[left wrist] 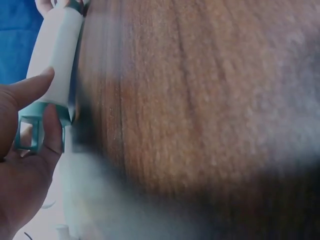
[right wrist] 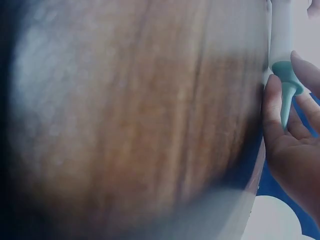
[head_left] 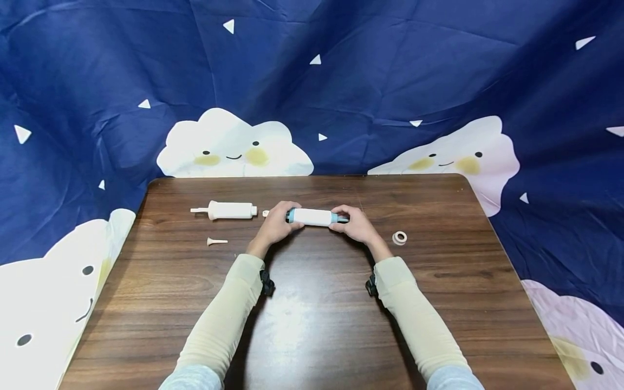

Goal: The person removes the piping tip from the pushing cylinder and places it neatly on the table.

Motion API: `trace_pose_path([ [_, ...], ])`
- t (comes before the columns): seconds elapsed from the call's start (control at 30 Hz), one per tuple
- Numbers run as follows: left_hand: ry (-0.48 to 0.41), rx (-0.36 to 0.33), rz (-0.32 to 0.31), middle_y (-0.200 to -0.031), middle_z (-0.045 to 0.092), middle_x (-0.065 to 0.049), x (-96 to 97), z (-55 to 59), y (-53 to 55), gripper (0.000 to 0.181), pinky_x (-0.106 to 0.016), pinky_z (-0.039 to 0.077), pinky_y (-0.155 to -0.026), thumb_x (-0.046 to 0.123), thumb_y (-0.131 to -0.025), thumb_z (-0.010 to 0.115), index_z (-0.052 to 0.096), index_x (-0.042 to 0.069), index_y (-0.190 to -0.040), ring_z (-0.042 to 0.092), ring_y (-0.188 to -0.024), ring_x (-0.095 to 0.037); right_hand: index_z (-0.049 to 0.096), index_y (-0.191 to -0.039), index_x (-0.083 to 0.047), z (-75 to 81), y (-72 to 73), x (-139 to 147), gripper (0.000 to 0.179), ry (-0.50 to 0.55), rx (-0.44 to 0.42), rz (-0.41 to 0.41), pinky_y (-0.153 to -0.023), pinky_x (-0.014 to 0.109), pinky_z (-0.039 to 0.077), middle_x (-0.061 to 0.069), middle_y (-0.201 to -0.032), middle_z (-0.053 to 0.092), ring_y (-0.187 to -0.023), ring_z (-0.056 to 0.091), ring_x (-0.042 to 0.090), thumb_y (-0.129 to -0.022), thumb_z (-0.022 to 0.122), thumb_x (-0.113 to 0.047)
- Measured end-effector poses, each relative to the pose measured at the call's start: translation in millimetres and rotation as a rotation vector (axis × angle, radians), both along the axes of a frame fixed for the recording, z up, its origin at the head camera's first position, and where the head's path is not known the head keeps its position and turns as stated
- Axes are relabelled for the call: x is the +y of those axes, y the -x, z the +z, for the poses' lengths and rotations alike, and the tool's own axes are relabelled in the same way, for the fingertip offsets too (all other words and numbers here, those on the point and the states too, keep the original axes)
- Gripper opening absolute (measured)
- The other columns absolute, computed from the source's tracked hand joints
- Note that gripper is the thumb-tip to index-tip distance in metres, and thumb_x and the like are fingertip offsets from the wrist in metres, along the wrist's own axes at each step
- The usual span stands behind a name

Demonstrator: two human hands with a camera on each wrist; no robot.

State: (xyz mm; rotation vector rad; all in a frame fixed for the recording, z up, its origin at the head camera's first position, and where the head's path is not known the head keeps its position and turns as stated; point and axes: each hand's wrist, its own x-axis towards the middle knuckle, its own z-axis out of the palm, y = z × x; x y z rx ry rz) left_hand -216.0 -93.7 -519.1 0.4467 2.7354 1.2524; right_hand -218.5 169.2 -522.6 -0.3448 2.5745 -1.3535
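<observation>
Blue backdrop cloth (head_left: 351, 81) with white triangles and smiling clouds hangs behind and beside my brown wood-grain table (head_left: 317, 352). Going left to right. White tube (head_left: 234, 210) with a pale collar and a thin rod lies on its side near the table's far left corner, rod toward the left edge. Closer to me than that, small flared peg (head_left: 216, 241), wide end also toward the left edge. Then a small white piece (head_left: 265, 213), partly hidden by my left hand (head_left: 278, 223); shape can't be told.

My left hand grips the left end of the white cylinder (head_left: 313, 217): thumb on the white barrel, a finger along the blue-green frame (left wrist: 36, 110) at that end. Cylinder lies crosswise, roughly parallel to the table's far edge, around the middle of its length and closer to it than my sleeves are. Touching the tabletop or just above it, can't tell.

My right hand (head_left: 358, 225) pinches the other end, thumb and fingers around a blue-green flared cap (right wrist: 285, 71) that narrows to a stem (right wrist: 286, 100). Neither hand is spread; both are curled on the cylinder. Last, pale ring (head_left: 400, 238), hole showing, lies just beyond my right hand, between it and the table's right edge.
</observation>
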Motion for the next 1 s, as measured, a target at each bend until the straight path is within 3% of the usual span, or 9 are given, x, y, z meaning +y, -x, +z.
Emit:
trace_pose_path([
  [0.5,-0.002,0.064,-0.033,-0.132,0.060,-0.018,-6.8,-4.7,-3.0,0.047,-0.046,0.044,-0.103,0.018,-0.090,0.080,0.064,0.002,-0.131,0.056,-0.121,-0.032,0.067,-0.128,-0.007,0.1,-2.1,2.9,0.042,0.002,0.021,0.033,-0.093,0.044,0.049,0.014,-0.121,0.067,-0.107,0.062,0.028,-0.091,0.079,-0.021],
  [0.77,-0.005,0.076,-0.060,-0.131,0.060,-0.020,-10.5,9.2,-5.7,0.046,-0.047,0.046,-0.099,0.018,-0.090,0.079,0.064,0.000,-0.130,0.057,-0.118,-0.033,0.069,-0.123,-0.004,8.1,-3.9,5.3,0.039,0.094,0.041,0.058,-0.083,0.039,0.054,0.016,-0.116,0.069,-0.099,0.065,0.028,-0.088,0.081,-0.015],
  [1.0,-0.013,0.097,-0.076,-0.129,0.062,-0.018,-15.2,19.1,-12.5,0.045,-0.046,0.045,-0.101,0.020,-0.091,0.079,0.065,0.002,-0.130,0.058,-0.119,-0.031,0.070,-0.122,-0.004,12.4,-10.2,9.4,0.039,0.184,0.048,0.053,-0.084,0.040,0.056,0.017,-0.117,0.069,-0.105,0.065,0.030,-0.088,0.082,-0.018],
])
